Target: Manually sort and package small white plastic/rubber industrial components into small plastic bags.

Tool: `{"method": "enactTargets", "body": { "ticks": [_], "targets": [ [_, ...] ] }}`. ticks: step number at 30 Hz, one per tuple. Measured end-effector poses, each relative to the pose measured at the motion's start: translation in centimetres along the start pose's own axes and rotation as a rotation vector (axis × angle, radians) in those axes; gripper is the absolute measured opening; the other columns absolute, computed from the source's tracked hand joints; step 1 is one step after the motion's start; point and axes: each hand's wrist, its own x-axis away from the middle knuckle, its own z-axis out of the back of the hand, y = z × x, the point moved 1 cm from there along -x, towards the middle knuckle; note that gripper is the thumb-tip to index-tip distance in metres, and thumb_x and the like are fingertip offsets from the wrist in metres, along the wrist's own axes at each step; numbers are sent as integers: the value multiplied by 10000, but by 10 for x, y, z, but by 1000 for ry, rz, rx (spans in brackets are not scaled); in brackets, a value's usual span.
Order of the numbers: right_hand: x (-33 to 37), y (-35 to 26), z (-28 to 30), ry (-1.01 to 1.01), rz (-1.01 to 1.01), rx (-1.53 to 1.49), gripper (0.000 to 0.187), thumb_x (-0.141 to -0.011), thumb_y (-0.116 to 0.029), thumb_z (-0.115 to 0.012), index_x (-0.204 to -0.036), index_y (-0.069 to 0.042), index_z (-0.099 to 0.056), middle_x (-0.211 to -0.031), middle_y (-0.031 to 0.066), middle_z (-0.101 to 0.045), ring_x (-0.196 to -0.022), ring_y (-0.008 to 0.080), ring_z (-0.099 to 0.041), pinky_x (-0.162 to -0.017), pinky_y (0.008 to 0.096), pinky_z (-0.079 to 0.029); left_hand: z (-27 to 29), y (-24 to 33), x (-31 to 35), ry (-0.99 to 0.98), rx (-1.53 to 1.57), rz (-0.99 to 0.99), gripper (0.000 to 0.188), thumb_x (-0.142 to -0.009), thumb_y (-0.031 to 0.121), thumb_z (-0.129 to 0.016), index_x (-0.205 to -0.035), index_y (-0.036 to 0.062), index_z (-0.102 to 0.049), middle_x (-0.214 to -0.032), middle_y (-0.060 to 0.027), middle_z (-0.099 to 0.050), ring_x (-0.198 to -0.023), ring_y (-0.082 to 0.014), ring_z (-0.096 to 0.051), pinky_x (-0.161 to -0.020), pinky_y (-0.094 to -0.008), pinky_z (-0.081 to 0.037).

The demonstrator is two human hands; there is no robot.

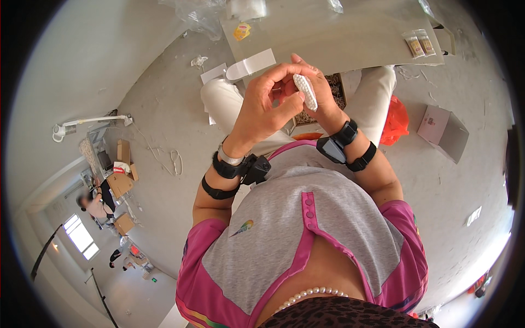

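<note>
A white oblong piece studded with pearl-like beads (305, 92) is held upright between my hands, above my lap; its exact kind I cannot make out. My left hand (261, 109) is closed, its thumb pressed to the piece's left side and its index finger arched over the top. On the other side my right hand (321, 95) is curled around the piece, with several of its fingers hidden behind the left hand and the piece. Under the hands, between my knees, an open box (343, 90) holds brown shredded-looking bits.
Ahead stands a table (328, 33) bearing a yellow packet (241, 31) and two small packs (419, 44). A white strip (250, 64) lies at its near left edge. On the right are a red plastic bag (395, 121) and an open carton (442, 131). Far left, people work near cardboard boxes (120, 183).
</note>
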Motion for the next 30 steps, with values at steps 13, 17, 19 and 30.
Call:
{"method": "enactTargets", "body": {
  "ticks": [13,17,19,30],
  "targets": [
    [2,-5,-22,126,-9,40,378,-1077,-346,-536,-932,-34,-692,-838,70,-723,-701,156,-705,-619,280,-585,0,-2,-2,-32,-11,17,275,-834,42,-624,-1102,38,-688,-924,19,-614,-799,-35,-539,-705,-208,-479],
    [4,-10,-23,100,-38,77,382,-1074,-348,-543,-908,-36,-688,-824,69,-722,-684,154,-701,-607,277,-584,-3,1,0,-27,-12,29,269,-837,48,-620,-1097,36,-688,-944,4,-638,-819,-48,-568,-718,-217,-492],
    [3,-7,-19,100,-17,39,361,-1077,-322,-540,-940,-27,-699,-844,77,-728,-694,155,-702,-610,278,-584,-2,-1,1,-3,-57,6,281,-836,59,-629,-1110,36,-691,-979,-24,-671,-837,-77,-609,-716,-232,-508],
    [2,-2,-17,70,35,-19,349,-1082,-294,-534,-944,-27,-711,-852,71,-729,-717,135,-694,-608,267,-568,-4,4,-2,6,-163,-22,290,-829,82,-643,-1111,40,-700,-1032,-52,-696,-862,-113,-641,-690,-248,-521]
  ]
}}
